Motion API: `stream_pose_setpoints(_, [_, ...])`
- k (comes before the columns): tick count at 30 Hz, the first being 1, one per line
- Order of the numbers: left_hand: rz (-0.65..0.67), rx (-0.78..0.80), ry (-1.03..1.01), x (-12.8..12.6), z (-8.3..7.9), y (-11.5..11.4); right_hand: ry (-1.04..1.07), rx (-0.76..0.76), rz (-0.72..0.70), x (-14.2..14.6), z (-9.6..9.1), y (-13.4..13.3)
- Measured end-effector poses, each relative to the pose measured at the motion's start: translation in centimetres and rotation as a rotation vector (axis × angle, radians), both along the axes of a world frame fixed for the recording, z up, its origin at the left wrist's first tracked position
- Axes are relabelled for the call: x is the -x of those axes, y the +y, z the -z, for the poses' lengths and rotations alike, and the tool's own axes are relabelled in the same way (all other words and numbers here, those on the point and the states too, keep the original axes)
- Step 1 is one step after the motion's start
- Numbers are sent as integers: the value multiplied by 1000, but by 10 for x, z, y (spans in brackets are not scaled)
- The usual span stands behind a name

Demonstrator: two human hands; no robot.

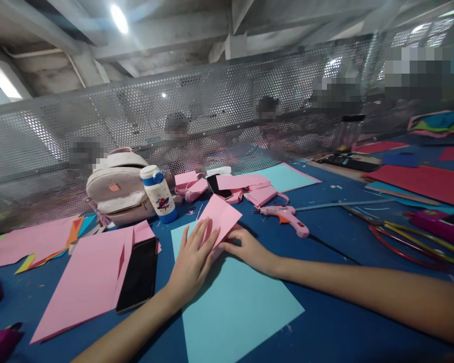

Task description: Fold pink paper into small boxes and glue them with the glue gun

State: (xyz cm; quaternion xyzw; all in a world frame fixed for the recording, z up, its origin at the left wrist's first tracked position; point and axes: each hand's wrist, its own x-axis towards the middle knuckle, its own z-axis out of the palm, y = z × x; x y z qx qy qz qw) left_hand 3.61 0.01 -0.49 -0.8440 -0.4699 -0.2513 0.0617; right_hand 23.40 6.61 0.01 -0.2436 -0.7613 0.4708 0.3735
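Note:
A small pink sheet of paper (224, 216) rises at a slant above a light-blue sheet (242, 302) on the table. My left hand (192, 254) lies against its near left side, fingers stretched out and spread over the pink surface. At the lower right corner of the pink sheet, my right hand (249, 251) pinches the paper between thumb and bent fingers. Both palms are above the blue sheet. Part of the pink sheet's lower edge is hidden by my fingers. A pink glue gun (287, 216) rests on the table beyond my right hand.
Left of me lie folded pink paper (87, 272) and a black phone (138, 275). A bottle (159, 196) and backpack (117, 186) stand behind. Folded pink pieces (191, 184) sit ahead. Scissors (412, 237) and red paper (427, 184) lie right; a perforated metal screen (219, 111) borders the table.

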Motion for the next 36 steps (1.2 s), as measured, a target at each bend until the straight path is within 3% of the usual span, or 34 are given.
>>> stream_pose_setpoints(13, [-8, -16, 91, -1, 0, 1, -12, -41, 4, 0, -1, -1])
stream_pose_setpoints(24, [-18, -48, 155, -5, 2, 0, -16, 56, 32, 3, 1, 0])
stream_pose_setpoints(27, [-41, -6, 14, -4, 2, 0, -16, 68, 44, 2, 1, 0])
stream_pose_setpoints(32, [-65, 138, -475, 5, 10, 8, 5, 107, 39, 0, -4, -1])
stream_pose_setpoints(36, [-29, 358, -800, 9, 20, 16, 86, 280, 18, 0, -11, -2])
